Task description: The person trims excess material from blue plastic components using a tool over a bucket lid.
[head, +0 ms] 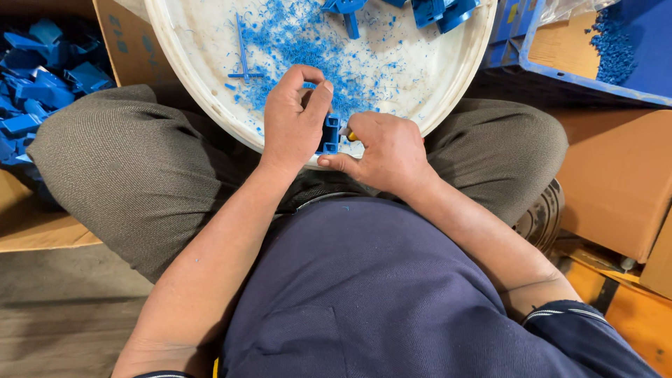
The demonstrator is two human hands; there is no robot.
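The left hand (294, 119) is curled nearly closed around a small blue plastic part (329, 134), thumb and fingers pinching it from the left side so that only its open, box-like end shows between the two hands. The right hand (388, 150) is also closed, its thumb lying under the part and touching it, its fingers wrapped around a tool of which only a yellow tip (352, 136) peeks out just beside the part; what kind of tool it is cannot be made out. Both hands rest over the near rim of a round white tub (182, 63), which sits between the person's knees. Beyond the fingers, the tub floor is strewn with blue shavings (294, 35), with a thin blue cross-shaped strip (243, 56) further left and more blue parts (441, 10) cut off by the top edge. Far to the left of the left hand, a cardboard box holds a heap of blue pieces (35, 77), partly hidden by the knee. Far to the right, a blue crate (560, 73) shows only partly.
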